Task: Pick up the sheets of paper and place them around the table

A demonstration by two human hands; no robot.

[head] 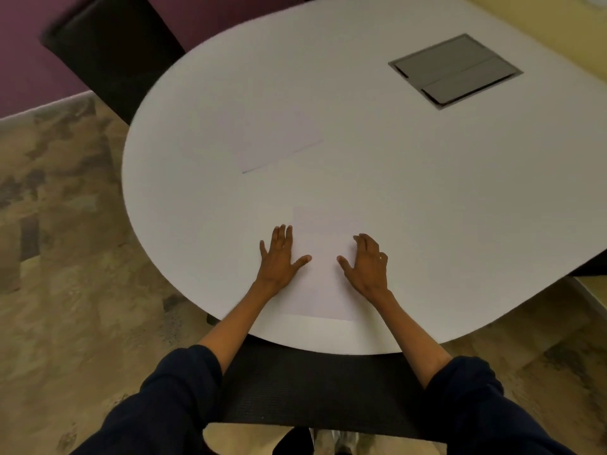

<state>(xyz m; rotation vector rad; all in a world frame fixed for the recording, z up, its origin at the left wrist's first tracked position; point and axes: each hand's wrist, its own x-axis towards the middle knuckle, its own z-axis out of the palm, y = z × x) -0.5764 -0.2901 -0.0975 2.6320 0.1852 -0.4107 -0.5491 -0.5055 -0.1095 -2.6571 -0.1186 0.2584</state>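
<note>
A white sheet of paper (323, 284) lies flat near the front edge of the white table (410, 198). My left hand (279, 261) rests palm down on the sheet's left side, fingers spread. My right hand (366, 264) lies on its right side, fingers spread and slightly curled. Neither hand grips the sheet. A second white sheet (279, 142) lies flat farther in, toward the table's left curve, with no hand near it. Both sheets are faint against the white tabletop.
A grey square cable hatch (455, 70) is set into the tabletop at the far right. A dark chair (111, 50) stands beyond the table's left curve. Another dark chair seat (312, 389) sits below the front edge. Patterned floor surrounds the table.
</note>
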